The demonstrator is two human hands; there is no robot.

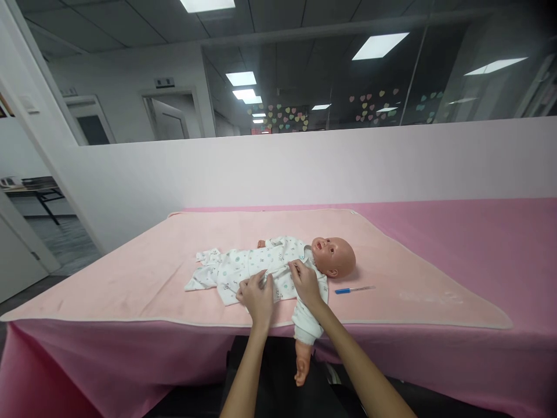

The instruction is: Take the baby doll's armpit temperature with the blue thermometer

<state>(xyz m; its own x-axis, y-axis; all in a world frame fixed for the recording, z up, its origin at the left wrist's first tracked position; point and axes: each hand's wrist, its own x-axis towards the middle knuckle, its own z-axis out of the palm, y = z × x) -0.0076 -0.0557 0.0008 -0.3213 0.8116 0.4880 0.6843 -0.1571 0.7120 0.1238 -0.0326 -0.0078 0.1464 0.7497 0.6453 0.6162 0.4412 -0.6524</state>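
- Currently, the bald brown plastic baby doll [335, 257] is lying on its back across the peach cloth blanket [130, 278], its head toward your right.
- Your left hand [257, 295] is pinching the white, small-patterned cloth garment [252, 262] at the doll's middle, fingertips nearly together.
- Your right hand [305, 283] is gripping the garment's chest, thumb and fingers closed, near the doll's head.

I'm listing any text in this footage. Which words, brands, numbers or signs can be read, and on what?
None can be read.
Sign above the door: too small and blurred.
Heart-shaped notes: too small to tell if written on.
Doll's printed clothes: prints too small; no readable words.
Blue-ended stick: nothing readable.
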